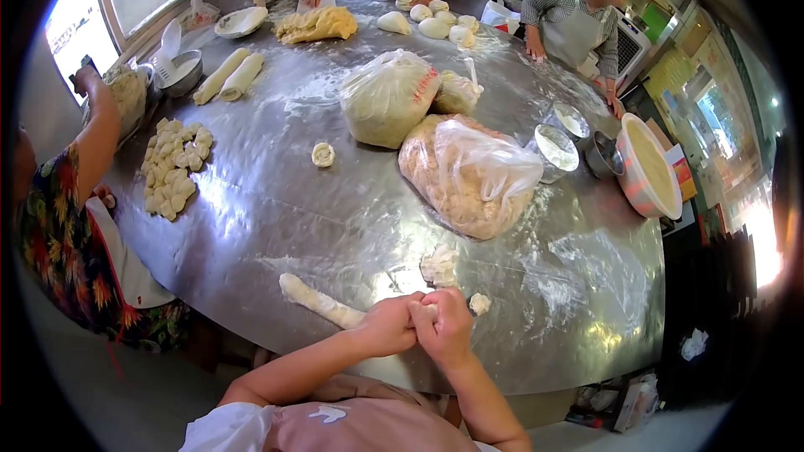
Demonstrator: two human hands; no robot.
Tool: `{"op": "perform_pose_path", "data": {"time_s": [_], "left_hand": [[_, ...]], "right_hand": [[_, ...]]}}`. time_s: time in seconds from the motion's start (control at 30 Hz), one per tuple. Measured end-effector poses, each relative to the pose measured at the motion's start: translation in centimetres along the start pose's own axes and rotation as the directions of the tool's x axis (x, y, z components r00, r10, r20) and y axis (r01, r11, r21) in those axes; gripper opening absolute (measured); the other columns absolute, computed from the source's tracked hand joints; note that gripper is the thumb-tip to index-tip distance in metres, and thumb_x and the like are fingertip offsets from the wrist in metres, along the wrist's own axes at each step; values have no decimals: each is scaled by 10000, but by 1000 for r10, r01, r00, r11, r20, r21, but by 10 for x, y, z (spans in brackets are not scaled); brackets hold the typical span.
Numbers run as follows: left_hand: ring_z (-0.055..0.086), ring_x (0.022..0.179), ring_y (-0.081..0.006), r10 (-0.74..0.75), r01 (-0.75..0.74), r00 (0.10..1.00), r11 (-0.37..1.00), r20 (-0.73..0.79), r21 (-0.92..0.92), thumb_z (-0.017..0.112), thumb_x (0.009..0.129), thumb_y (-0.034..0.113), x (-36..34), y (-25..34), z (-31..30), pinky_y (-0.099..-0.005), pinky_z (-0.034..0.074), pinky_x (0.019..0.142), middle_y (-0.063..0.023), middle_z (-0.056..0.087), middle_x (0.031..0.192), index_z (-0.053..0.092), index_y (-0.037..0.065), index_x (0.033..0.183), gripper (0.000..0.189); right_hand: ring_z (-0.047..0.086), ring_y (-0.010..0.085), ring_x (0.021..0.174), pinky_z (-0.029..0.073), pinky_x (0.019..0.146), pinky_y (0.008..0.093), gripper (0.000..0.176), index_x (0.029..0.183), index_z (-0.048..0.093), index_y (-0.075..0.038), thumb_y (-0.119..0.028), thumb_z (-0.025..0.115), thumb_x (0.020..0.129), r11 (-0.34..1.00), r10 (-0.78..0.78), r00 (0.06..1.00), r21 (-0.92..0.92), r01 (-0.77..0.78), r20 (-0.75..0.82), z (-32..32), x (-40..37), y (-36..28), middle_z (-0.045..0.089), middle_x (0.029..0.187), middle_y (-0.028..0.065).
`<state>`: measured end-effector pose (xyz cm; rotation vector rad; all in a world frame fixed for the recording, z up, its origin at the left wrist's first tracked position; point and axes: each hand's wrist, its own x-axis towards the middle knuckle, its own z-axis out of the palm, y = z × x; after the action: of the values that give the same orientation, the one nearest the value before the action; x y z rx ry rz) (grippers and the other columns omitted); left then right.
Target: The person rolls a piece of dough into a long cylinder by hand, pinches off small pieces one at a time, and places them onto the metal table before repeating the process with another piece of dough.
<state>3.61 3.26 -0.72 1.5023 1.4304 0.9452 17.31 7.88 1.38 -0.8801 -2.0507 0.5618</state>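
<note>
A floured dough rope [322, 301] lies slantwise on the steel table near my side, its right end running under my left hand [388, 325]. My left hand is closed around that end. Pressed against it, my right hand [444, 326] is also closed, with a bit of pale dough showing between the two hands. Just beyond my fingers sits a ragged dough lump [440, 266]. To the right of my right hand lies a small dough piece [480, 304].
Past the hands stand a plastic-covered tan mass [469, 176] and a bagged pale mass [385, 100]. Metal bowls [556, 151] and a large tub [649, 166] are at right. Small dough pieces [173, 163] lie at left. Co-workers [574, 21] stand around the table [276, 226].
</note>
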Motion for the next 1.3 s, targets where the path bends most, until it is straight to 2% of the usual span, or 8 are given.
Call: {"op": "perform_pose_path", "data": {"time_s": [0.27,0.33,0.47,0.53,0.6,0.77,0.87,1.3], "left_hand": [[655,884,-415,169,-158,975,984,141,-87,704,906,274,-9,7,-2,-464,519,763,-187,689,974,672,83,1001,216],[659,942,-402,121,-110,970,992,211,-63,688,904,300,-12,25,-9,-484,516,796,-179,690,968,654,115,1097,270],[625,1066,-434,-203,196,973,978,113,65,781,838,252,6,10,-14,-486,508,909,-203,658,1096,217,151,1568,928],[551,1216,-406,-1,0,997,1000,-75,-8,786,789,133,6,-5,-2,-463,484,985,-209,557,1308,163,98,1586,1011],[496,1282,-395,77,-80,990,996,-118,-25,763,766,64,4,-9,-1,-451,467,1019,-209,477,1396,183,71,1576,996],[506,1279,-397,299,-300,953,954,-48,-27,657,776,26,-2,-19,-8,-444,482,987,-196,477,1418,404,90,1479,749],[606,1124,-407,-19,20,999,1000,40,-8,652,797,61,-9,-17,-7,-459,512,892,-191,630,1204,537,98,1323,540],[647,909,-426,0,0,992,1000,129,-4,697,864,187,-6,12,-10,-463,518,785,-188,687,962,648,54,1076,255]], "right_hand": [[601,301,698,484,606,405,205,866,621,-61,-184,783,846,951,-14,999,-310,-3,-52,1,5,72,597,817,103],[622,310,778,506,671,409,215,957,637,-50,-179,772,849,971,160,987,-177,-160,-15,-10,10,72,617,902,122],[633,336,978,524,817,419,370,1169,618,-35,-171,755,854,947,-51,997,-315,68,63,-18,18,44,620,1080,166],[610,357,1064,512,883,416,440,1244,579,-33,-172,748,862,994,81,974,-85,-64,211,-17,6,27,606,1139,182],[617,358,1035,512,871,416,401,1210,590,-29,-169,744,867,973,151,917,107,-203,368,-10,-6,5,612,1110,178],[621,295,779,520,658,363,202,1055,614,-37,-145,706,911,983,121,972,112,-146,202,-3,-12,3,621,919,127],[594,275,721,485,625,356,179,1040,611,-45,-137,698,914,991,35,994,125,-48,107,1,-7,-4,604,898,120],[604,319,685,492,603,411,280,896,612,-63,-226,820,804,971,75,990,-219,-101,-122,17,4,56,599,818,119]]}}
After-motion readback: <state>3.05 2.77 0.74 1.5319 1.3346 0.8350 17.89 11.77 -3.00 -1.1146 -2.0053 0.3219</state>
